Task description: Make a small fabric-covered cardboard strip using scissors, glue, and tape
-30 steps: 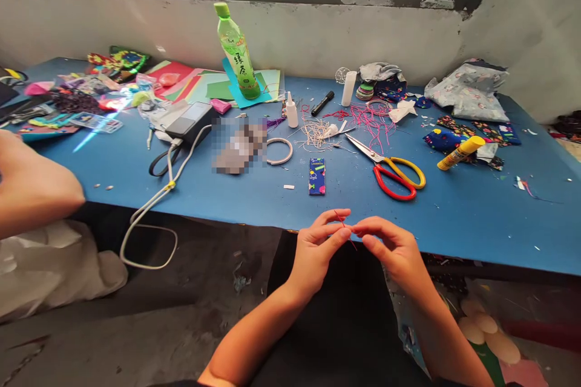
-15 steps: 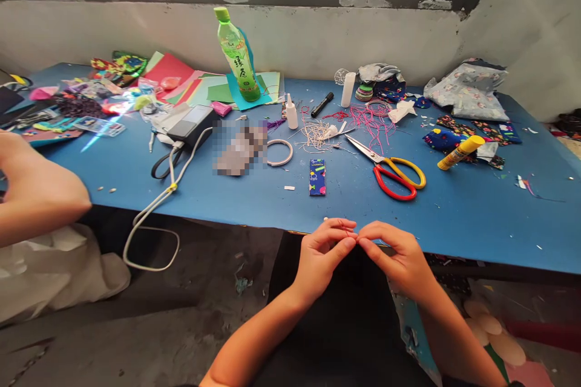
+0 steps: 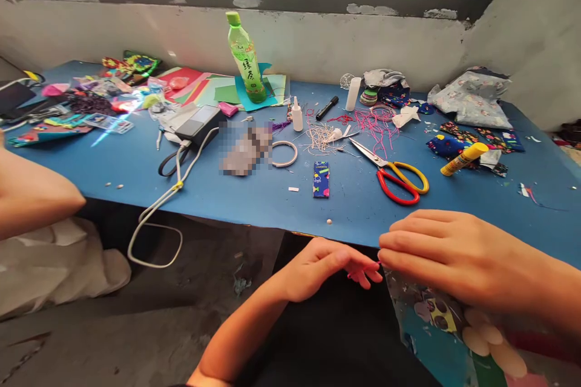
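Observation:
A thin red-pink string (image 3: 355, 273) shows at the fingers of my left hand (image 3: 318, 269), low in front of the table edge. My left hand is pinched on it, with its lower fingers partly spread. My right hand (image 3: 454, 254) is closed, fingertips pressed together at the string's other end, close to my left fingertips. Its thumb is hidden. Beyond my hands on the blue table lie a small patterned blue piece (image 3: 321, 179) and scissors (image 3: 394, 178) with red and yellow handles. A small bead (image 3: 329, 221) rests near the table edge.
The blue table (image 3: 254, 202) holds a green tea bottle (image 3: 247, 63), a white glue bottle (image 3: 297, 116), a marker (image 3: 327, 108), tangled strings (image 3: 374, 127), a yellow glue stick (image 3: 463, 159) and a device with a white cable (image 3: 197, 124). Another person's arm (image 3: 36, 193) is at the left.
My right hand has moved right and turned, its back now facing up. My left hand has dropped slightly and turned. The bead near the edge is now fully visible, and the view has shifted slightly.

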`<action>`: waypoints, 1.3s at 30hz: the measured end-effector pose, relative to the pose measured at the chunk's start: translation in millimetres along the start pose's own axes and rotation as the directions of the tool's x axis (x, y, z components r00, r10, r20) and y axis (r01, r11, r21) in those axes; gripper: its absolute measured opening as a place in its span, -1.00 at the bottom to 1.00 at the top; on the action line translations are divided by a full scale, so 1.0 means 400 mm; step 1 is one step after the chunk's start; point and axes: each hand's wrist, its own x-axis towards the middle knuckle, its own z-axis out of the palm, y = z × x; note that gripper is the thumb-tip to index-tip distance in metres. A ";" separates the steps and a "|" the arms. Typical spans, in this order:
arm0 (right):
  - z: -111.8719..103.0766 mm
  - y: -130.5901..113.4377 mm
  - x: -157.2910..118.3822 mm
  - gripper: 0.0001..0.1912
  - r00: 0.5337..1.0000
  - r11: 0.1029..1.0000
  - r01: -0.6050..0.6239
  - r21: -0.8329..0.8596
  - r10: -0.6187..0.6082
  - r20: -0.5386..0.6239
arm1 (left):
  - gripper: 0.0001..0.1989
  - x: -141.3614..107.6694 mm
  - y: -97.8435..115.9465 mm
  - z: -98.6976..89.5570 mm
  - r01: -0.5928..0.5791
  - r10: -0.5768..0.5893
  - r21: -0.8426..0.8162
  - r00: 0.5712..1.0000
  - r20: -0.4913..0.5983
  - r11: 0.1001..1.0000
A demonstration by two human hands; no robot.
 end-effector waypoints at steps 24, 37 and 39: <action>0.206 0.224 -0.158 -0.63 0.524 0.520 -0.845 -0.124 0.852 -0.004 | -0.66 0.031 -0.054 0.028 -0.017 0.029 0.033 0.910 -0.414 0.999; 0.323 0.295 -0.225 -0.62 0.302 0.298 -0.952 -0.076 0.952 -0.050 | -0.74 0.038 -0.066 0.019 -0.361 0.579 0.467 0.641 -0.504 0.807; 0.300 0.290 -0.230 -0.57 0.288 0.287 -0.958 -0.024 0.954 -0.082 | -0.75 0.040 -0.061 0.012 -0.383 0.636 0.525 0.601 -0.483 0.760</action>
